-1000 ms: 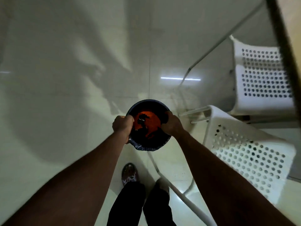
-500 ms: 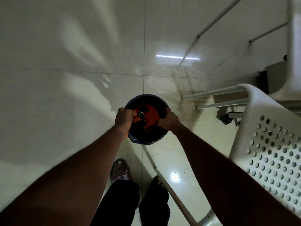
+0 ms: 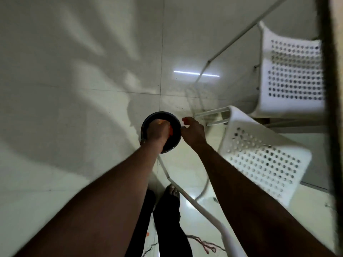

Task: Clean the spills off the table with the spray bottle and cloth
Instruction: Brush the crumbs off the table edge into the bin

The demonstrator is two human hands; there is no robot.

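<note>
Above the tiled floor (image 3: 74, 127), beside a white chair (image 3: 259, 160), a dark bucket (image 3: 161, 113) stands under the hands. The left hand (image 3: 156, 132) is fisted round the orange cloth (image 3: 171, 131) over the bucket. The right hand (image 3: 194, 133) hangs loose and holds nothing. No spray bottle or spill shows, so I judge the wiping unfinished

Left hand (image 3: 156, 133) with cloth (image 3: 171, 131) over the bucket (image 3: 147, 121); right hand (image 3: 194, 134) just right; chair (image 3: 259, 160) farther right.
</note>
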